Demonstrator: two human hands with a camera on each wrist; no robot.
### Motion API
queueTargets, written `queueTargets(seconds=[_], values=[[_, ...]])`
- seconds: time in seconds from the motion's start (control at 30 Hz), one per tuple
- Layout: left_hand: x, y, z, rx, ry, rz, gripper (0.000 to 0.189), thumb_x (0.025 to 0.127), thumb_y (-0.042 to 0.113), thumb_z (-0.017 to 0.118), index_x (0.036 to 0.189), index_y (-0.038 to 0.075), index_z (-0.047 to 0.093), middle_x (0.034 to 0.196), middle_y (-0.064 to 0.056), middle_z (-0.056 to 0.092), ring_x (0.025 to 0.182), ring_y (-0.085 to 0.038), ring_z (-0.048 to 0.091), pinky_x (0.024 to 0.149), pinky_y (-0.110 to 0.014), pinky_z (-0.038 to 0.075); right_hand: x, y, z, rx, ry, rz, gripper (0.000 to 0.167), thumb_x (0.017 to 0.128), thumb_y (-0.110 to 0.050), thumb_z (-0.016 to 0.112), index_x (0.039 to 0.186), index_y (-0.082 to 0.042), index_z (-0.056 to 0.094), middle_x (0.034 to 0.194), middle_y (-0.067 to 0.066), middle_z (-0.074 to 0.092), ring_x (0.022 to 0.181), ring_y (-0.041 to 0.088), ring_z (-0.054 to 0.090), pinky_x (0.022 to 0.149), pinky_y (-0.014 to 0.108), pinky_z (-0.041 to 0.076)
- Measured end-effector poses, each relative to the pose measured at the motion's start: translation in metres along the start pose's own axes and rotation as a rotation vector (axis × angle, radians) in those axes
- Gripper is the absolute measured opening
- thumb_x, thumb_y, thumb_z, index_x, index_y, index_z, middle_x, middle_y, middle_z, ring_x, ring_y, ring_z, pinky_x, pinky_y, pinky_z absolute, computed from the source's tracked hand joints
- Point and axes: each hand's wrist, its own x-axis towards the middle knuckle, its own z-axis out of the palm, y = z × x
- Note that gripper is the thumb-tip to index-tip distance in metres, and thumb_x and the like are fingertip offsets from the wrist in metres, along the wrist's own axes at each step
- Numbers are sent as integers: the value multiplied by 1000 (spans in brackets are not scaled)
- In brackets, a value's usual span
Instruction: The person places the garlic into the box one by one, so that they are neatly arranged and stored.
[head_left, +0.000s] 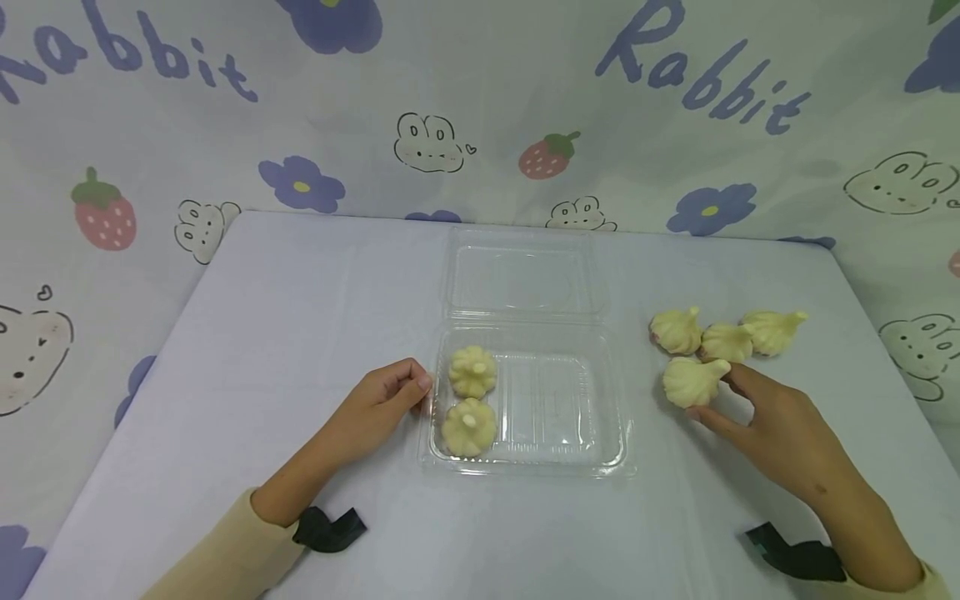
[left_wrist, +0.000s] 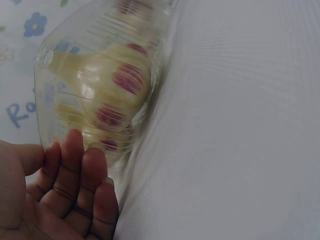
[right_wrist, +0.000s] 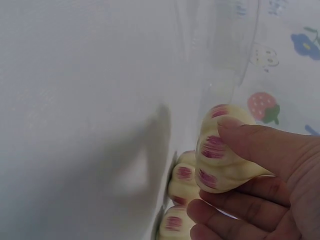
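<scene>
A clear plastic clamshell container [head_left: 551, 408] lies with its lid folded back, and two pale garlic bulbs [head_left: 469, 427] stand stem up along its left side. My left hand [head_left: 382, 408] pinches the container's left rim between thumb and fingers. Right of the container, my right hand [head_left: 787, 437] holds another garlic bulb [head_left: 690, 383] between thumb and fingers, its stem pointing right. The right wrist view shows purple patches on this held bulb [right_wrist: 215, 150], above other bulbs [right_wrist: 182, 180]. Three garlic bulbs [head_left: 726, 342] lie together just behind it on the table.
The transparent lid [head_left: 522, 279] lies flat behind the container. A white cloth covers the table [head_left: 300, 317]. Behind it hangs a patterned cloth [head_left: 480, 92] with rabbits, flowers and strawberries. A dark strap [head_left: 328, 531] hangs at the left wrist.
</scene>
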Motion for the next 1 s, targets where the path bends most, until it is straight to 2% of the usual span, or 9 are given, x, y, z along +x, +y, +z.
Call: queueTargets(seconds=[0.37, 0.63, 1.0], values=[[-1, 1, 0, 0, 1, -4, 23, 111, 21, 55, 93, 9, 62, 85, -4, 60, 85, -25, 58, 74, -30, 49, 1, -16, -10, -12, 36, -35, 66, 79, -22, 93, 135, -2, 63, 123, 29, 69, 110, 51, 66, 83, 64, 51], [0, 0, 0, 3, 0, 0, 24, 111, 22, 54, 93, 9, 62, 86, -4, 60, 85, -25, 59, 75, -30, 49, 3, -32, -16, -35, 67, -84, 67, 76, -20, 94, 133, -1, 64, 123, 25, 70, 108, 46, 68, 83, 58, 51], [0, -2, 1, -4, -2, 3, 24, 111, 22, 54, 93, 9, 62, 86, -3, 61, 85, -24, 59, 76, -31, 50, 6, -49, -16, -16, 82, -151, 69, 75, -20, 95, 135, -8, 64, 124, 16, 72, 108, 39, 70, 85, 50, 50]])
